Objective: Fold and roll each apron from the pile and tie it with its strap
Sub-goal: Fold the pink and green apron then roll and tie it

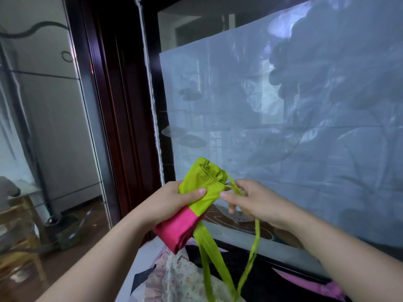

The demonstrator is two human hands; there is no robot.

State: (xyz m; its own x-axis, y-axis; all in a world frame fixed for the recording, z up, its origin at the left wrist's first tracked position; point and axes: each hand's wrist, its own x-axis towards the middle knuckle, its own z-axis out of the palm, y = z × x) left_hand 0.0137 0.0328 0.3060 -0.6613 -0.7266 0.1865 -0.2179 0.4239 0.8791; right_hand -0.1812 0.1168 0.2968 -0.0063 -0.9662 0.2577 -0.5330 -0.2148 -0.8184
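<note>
Head view: the rolled apron [197,199] is being held up in mid-air, centre-low in the frame, out in front of the glass panel [294,110] and above the pile [181,277]. The roll is sitting on a slant, lime-green end pointing up and away, hot-pink end pointing down twd the person. The left hand [170,202] is gripping the roll round its middle, fingers wrapping behind and thumb pressing flat across the green cloth, right by the green/pink seam. The right hand [250,202] is working just beside the roll, thumb and curled fingers pinching the thin green strap [258,234] close to the roll's upper end. From that pinch the strap is hanging down in a long loop, blurred w/ motion low down. A wider green band [206,264] is dangling from the roll's underside, trailing down over the pile and out the bottom edge.

Below the hands, the pile is lying on a pale surface [141,258]: a floral cloth on top, a dark cloth [266,280] to its right, a pink cloth [309,284] showing at the far lower right. Can't tell how many pieces are lying there.

Behind, the glass panel is showing a frosted leaf-and-fish pattern and taking up most of the right side. A dark red wood frame [122,110] is standing to its left. Far left, a wooden stool [24,216] is sitting on the floor, blurry.
</note>
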